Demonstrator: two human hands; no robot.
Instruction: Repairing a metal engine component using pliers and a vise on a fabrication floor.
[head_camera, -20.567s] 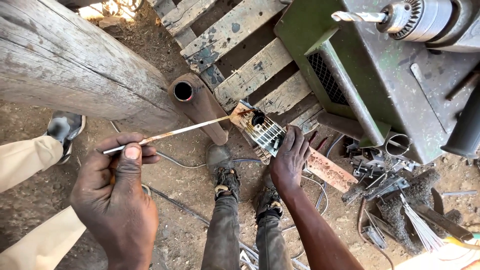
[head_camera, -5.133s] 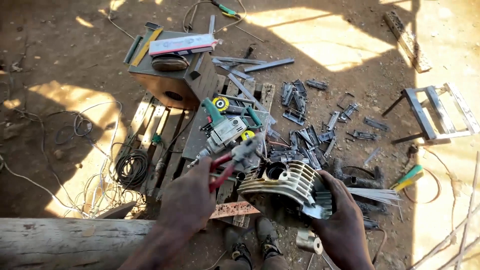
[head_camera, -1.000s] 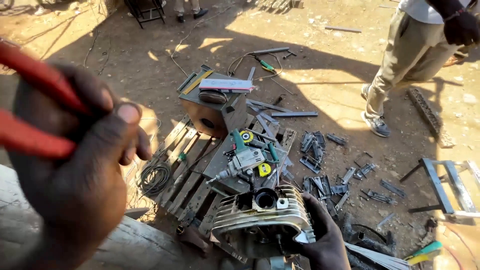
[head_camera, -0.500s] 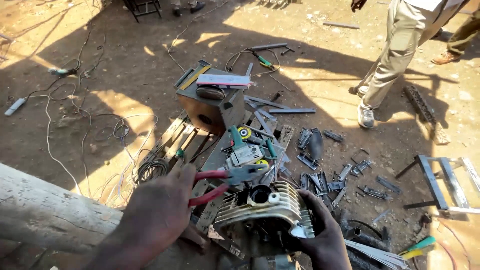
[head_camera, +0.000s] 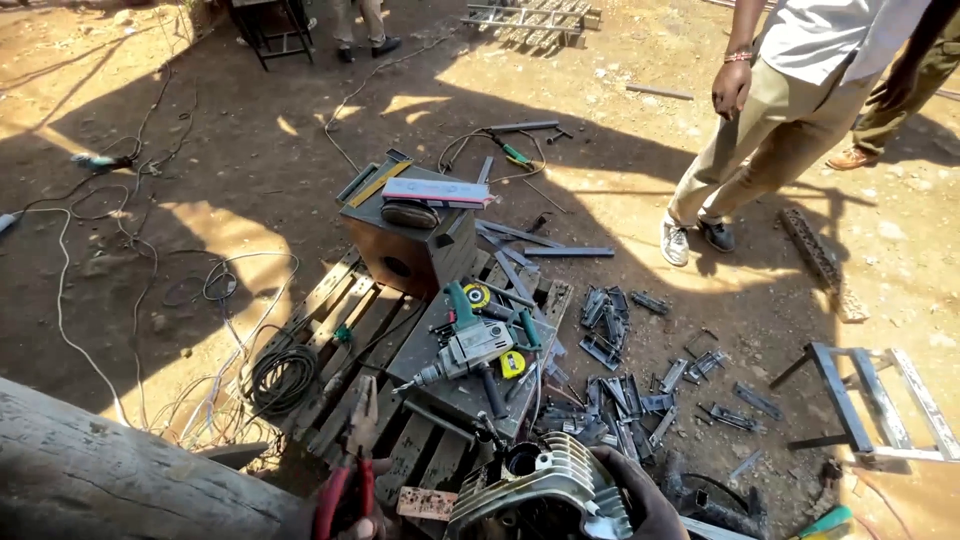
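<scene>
Red pliers (head_camera: 345, 495) clamped in my left fingers, low beside the log (head_camera: 110, 470) | right fingers (head_camera: 640, 490) wrapped on finned cylinder (head_camera: 545, 490), over pallet (head_camera: 345, 330) | cylinder in hand, nothing gripped by pliers yet.

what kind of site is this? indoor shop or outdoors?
Outdoors, most likely an open-air metalwork or repair yard on bare dirt. Cues: an electric drill on a wooden pallet, cut metal pieces strewn on the ground, a welded steel frame. The right hand holds a finned engine part; the left grips red-handled pliers.
</scene>
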